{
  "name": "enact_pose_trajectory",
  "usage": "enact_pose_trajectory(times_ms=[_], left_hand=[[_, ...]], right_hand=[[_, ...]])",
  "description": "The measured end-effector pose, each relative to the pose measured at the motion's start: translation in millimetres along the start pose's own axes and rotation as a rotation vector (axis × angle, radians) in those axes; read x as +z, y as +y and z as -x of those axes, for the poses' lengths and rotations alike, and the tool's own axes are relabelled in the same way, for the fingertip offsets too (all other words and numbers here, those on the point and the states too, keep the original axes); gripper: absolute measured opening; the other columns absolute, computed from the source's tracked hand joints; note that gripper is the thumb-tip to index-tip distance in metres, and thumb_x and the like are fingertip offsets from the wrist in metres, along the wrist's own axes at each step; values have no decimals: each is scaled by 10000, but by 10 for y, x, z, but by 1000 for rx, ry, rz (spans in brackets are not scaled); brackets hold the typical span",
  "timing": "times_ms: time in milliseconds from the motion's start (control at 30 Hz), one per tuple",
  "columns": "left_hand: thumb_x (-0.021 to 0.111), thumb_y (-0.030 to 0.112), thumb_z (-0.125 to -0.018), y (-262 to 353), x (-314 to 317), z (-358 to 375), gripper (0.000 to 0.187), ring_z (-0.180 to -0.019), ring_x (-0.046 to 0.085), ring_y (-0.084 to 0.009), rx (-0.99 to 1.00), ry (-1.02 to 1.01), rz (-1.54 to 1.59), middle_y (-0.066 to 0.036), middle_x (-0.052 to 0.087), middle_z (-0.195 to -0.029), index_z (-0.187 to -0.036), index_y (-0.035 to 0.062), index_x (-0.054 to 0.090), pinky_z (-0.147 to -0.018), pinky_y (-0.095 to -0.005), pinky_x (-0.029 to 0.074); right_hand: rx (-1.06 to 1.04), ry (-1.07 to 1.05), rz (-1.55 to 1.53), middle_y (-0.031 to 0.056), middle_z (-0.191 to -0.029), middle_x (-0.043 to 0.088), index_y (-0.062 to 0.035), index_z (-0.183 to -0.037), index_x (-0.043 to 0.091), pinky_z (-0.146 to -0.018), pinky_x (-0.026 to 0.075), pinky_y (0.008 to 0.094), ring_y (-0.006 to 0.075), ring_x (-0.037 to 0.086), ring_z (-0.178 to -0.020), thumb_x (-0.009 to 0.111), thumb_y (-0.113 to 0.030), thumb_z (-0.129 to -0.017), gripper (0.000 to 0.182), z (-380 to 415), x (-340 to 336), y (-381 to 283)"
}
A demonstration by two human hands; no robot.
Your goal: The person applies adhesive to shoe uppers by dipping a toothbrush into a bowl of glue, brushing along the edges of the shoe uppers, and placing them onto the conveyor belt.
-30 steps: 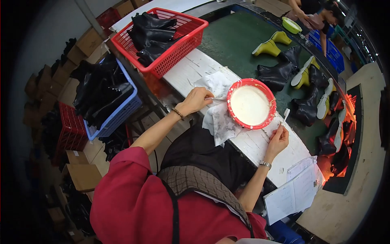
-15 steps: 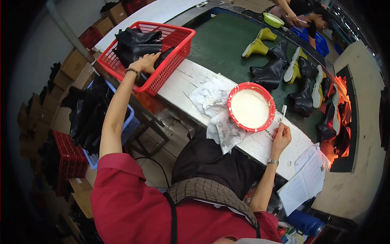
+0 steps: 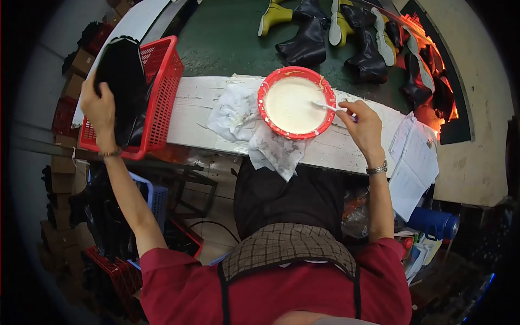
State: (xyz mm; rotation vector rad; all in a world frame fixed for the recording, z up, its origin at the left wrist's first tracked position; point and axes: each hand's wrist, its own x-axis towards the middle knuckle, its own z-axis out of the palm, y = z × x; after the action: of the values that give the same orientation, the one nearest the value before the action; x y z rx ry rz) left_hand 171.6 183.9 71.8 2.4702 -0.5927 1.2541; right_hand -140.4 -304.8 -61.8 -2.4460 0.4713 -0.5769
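Note:
My left hand (image 3: 99, 112) is at the left, its fingers closed on the edge of a black boot upper (image 3: 123, 70) whose dark opening faces me. The upper is over a red plastic basket (image 3: 169, 81) with other black pieces in it. My right hand (image 3: 362, 127) pinches the handle of a white toothbrush-like brush (image 3: 325, 106). The brush reaches over the rim of a red bowl (image 3: 264, 111), its head at the creamy white liquid (image 3: 292, 103). Under the bowl, a stained white cloth (image 3: 276, 151) hangs off the table edge.
Black boot uppers (image 3: 309, 46) and yellow lasts (image 3: 276, 19) lie on the green belt (image 3: 227, 38), near a glowing orange heater opening (image 3: 447, 89). Papers (image 3: 414, 162) hang at the right edge, above a blue flask (image 3: 433, 223). A blue basket (image 3: 158, 203) holds more black boots.
My left hand has taken hold of a black upper and raised it in the basket. My right hand has brought the brush from beside the bowl to the liquid. The view has turned.

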Motion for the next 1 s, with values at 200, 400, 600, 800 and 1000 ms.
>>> enact_pose_trajectory(times_ms=[200,400,600,800,1000], left_hand=[[595,17,-986,1139,-527,-38,340,-1066,702,-296,134,-85,186,-172,710,-1151,-1322,-4,643,-932,-396,553],[626,26,-883,1946,215,732,333,-947,656,-306,269,-443,64,-115,600,-1008,-1203,113,661,-793,-423,561],[632,63,-876,1825,1148,1148,257,-969,638,-379,147,-652,-117,-173,639,-1021,-1110,37,735,-829,-489,555],[663,132,-772,1595,1256,840,549,-999,713,-457,17,-1047,-64,-263,739,-1029,-1318,92,619,-871,-531,574],[755,196,-816,1740,773,490,411,-953,749,-378,-39,-924,77,-236,763,-1020,-1189,26,732,-857,-470,590]], right_hand=[[-173,-127,398,41,-872,690,-104,-968,801,-639,511,378,247,686,-731,773,-268,-885,186,-109,-25,-249],[-35,-62,141,68,-864,683,-96,-955,788,-644,512,392,265,685,-741,764,-259,-901,173,22,-23,-177],[9,-50,40,101,-858,702,-62,-991,786,-635,499,376,258,669,-712,763,-247,-915,201,146,-46,15],[-14,-28,-14,87,-824,674,-64,-989,784,-640,490,353,234,641,-680,757,-212,-928,162,185,6,28],[36,54,-87,71,-834,660,-69,-991,791,-633,477,316,201,624,-682,770,-194,-920,145,232,-19,157]])
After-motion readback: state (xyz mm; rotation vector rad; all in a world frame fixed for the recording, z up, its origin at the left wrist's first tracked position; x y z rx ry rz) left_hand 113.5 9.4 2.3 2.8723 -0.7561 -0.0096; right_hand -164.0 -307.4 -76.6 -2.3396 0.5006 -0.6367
